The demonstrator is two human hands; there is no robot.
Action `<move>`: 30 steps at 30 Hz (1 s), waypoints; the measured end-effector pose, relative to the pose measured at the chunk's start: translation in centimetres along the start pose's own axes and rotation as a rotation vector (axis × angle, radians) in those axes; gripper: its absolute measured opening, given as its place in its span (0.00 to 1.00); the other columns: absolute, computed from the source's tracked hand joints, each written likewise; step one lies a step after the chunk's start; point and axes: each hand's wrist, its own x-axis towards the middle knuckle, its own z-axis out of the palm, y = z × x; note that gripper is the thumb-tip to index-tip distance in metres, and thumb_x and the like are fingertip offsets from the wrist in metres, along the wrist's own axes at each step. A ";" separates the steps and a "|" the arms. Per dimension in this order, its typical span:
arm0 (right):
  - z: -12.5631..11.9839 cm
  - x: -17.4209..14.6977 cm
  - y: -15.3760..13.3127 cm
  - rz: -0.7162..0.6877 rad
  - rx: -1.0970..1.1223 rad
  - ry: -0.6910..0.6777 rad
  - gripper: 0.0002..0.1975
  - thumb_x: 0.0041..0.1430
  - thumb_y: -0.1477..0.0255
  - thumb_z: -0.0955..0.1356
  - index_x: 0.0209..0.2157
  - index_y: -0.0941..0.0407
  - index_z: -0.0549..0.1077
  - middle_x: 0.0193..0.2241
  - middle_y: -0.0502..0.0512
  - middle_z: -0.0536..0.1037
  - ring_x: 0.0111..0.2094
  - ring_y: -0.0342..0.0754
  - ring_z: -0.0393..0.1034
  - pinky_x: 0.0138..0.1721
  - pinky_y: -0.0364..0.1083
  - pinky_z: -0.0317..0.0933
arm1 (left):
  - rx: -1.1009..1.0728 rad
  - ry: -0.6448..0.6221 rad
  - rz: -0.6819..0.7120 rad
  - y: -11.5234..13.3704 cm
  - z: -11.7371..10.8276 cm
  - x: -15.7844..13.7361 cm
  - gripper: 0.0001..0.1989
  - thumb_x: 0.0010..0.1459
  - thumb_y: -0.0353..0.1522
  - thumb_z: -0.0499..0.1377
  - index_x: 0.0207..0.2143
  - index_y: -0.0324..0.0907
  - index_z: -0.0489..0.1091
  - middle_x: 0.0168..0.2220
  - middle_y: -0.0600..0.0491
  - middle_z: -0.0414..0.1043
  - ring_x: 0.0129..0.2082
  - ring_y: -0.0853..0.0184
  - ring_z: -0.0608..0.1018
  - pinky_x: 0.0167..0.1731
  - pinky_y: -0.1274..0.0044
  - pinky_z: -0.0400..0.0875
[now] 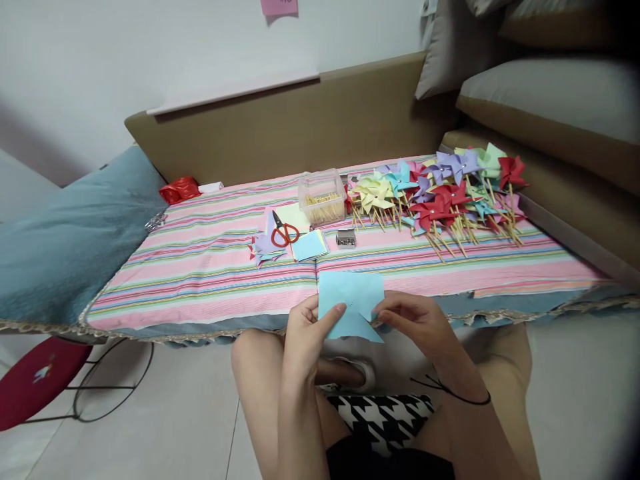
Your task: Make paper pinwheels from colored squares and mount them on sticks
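A light blue square of paper (353, 287), slit at its lower right and dotted with small holes near the middle, is held above my lap. My left hand (316, 320) grips its left side, thumb on top. At its right edge, the fingers of my right hand (407, 315) pinch a corner beside the slit. Beyond the paper lie a small box of metal pins (345, 239), a stack of coloured paper squares (309, 246) and scissors with red handles (285, 233). Cut paper pieces (266, 247) rest left of the stack.
A clear plastic box (323, 203) of wooden sticks stands toward the back of the striped cloth (200, 267). Many finished paper pinwheels (435, 200) are piled on the right. A red plastic bag (179, 190) lies at the far left, and a red stool (45, 377) stands on the floor.
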 end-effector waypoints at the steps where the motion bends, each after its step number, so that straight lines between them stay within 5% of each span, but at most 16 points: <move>1: 0.3 0.1 0.0 0.022 0.018 0.047 0.10 0.50 0.63 0.72 0.23 0.54 0.76 0.22 0.51 0.76 0.25 0.45 0.69 0.27 0.44 0.65 | 0.001 -0.004 -0.001 0.0 0.1 0.0 0.11 0.47 0.34 0.66 0.32 0.37 0.75 0.26 0.52 0.76 0.25 0.70 0.74 0.27 0.79 0.68; 5: 1.5 0.2 0.0 0.095 0.075 0.173 0.10 0.48 0.63 0.73 0.24 0.55 0.74 0.21 0.50 0.73 0.24 0.44 0.66 0.24 0.43 0.62 | -0.004 0.004 -0.010 -0.1 0.4 0.0 0.11 0.45 0.35 0.67 0.31 0.37 0.76 0.25 0.51 0.77 0.26 0.68 0.75 0.29 0.78 0.69; 17: 2.6 0.2 0.1 0.071 0.025 0.276 0.10 0.47 0.64 0.74 0.25 0.56 0.74 0.21 0.48 0.71 0.21 0.41 0.62 0.21 0.41 0.58 | 0.009 -0.044 -0.008 -0.1 0.3 -0.2 0.10 0.49 0.34 0.65 0.33 0.37 0.75 0.27 0.50 0.78 0.27 0.68 0.76 0.30 0.78 0.69; 30: 2.7 0.1 0.1 0.025 -0.067 0.260 0.09 0.48 0.65 0.73 0.25 0.56 0.75 0.23 0.51 0.72 0.22 0.42 0.63 0.21 0.42 0.60 | 0.002 0.069 0.035 -0.7 0.7 0.1 0.15 0.42 0.32 0.69 0.33 0.38 0.71 0.27 0.52 0.78 0.24 0.70 0.76 0.27 0.79 0.70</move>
